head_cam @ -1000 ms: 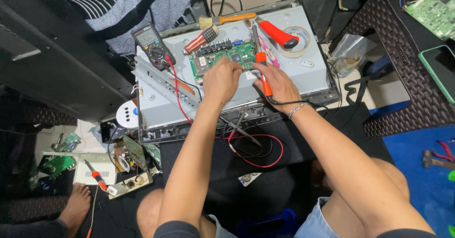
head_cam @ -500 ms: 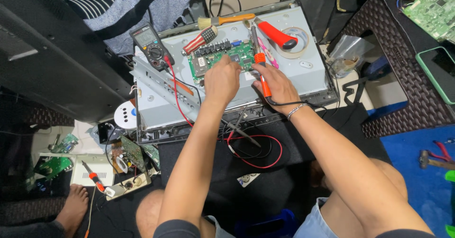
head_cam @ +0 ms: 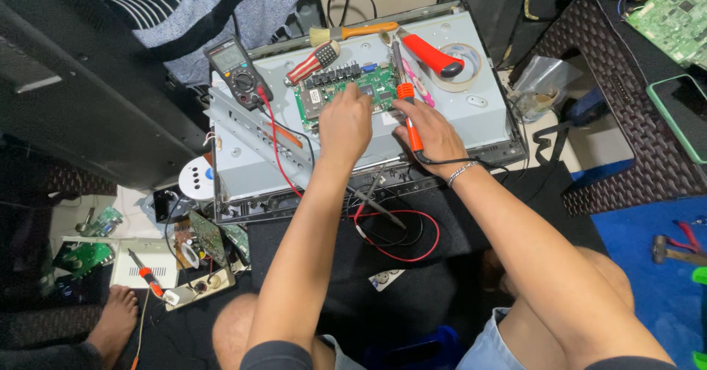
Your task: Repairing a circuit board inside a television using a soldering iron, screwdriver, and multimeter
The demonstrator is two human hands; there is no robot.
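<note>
Right hand [head_cam: 431,131] grips an orange iron [head_cam: 409,116], tip on the green board [head_cam: 346,94]. Left hand [head_cam: 345,123], fingers curled, presses that board just beside it. Beyond both: multimeter [head_cam: 237,72], brush [head_cam: 353,31], red-handled tool [head_cam: 434,55].

I saw a circuit board [head_cam: 346,94] lying on a metal chassis [head_cam: 479,112] ahead of me. My left hand [head_cam: 345,123] rested on the board; my right hand [head_cam: 431,131], just to its right, held a soldering iron [head_cam: 407,112] whose tip met the board's right edge. A multimeter [head_cam: 237,72] sat at the chassis's far left corner. A brush [head_cam: 353,31] lay along the far edge, a tape roll [head_cam: 462,67] to the board's right. Probe leads [head_cam: 398,230] coiled near the chassis's front edge.
</note>
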